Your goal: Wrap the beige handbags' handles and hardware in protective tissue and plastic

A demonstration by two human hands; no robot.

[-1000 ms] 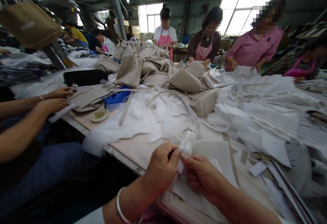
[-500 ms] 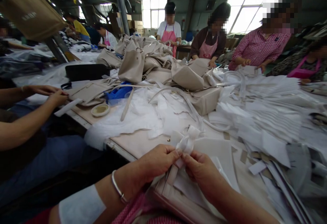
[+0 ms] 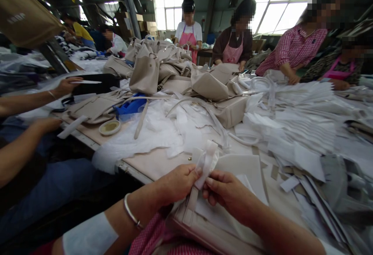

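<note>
A beige handbag (image 3: 201, 228) rests in front of me against the table edge, partly hidden by my arms. Its strap (image 3: 192, 200) rises towards my fingers, and a translucent white wrapping strip (image 3: 209, 162) is wound around the upper part. My left hand (image 3: 182, 183) pinches the wrapped strap between thumb and fingers. Close beside it, my right hand (image 3: 225, 189) is closed, thumb and forefinger at the strip's right edge; its other fingers curl underneath. White sheets (image 3: 243, 167) lie just behind the bag.
Beige handbags (image 3: 147, 72) are heaped across the table. White wrapping sheets (image 3: 154, 130) lie in the middle, with stacked sheets (image 3: 303, 127) at right. A round dish (image 3: 109, 127) stands near the left edge. A co-worker's hands (image 3: 65, 86) are at left; several people stand opposite.
My right hand has shifted slightly down and right from my left fingertips. The white strip now stands straighter above my left hand. The co-worker at left has parted their hands, lifting a white piece.
</note>
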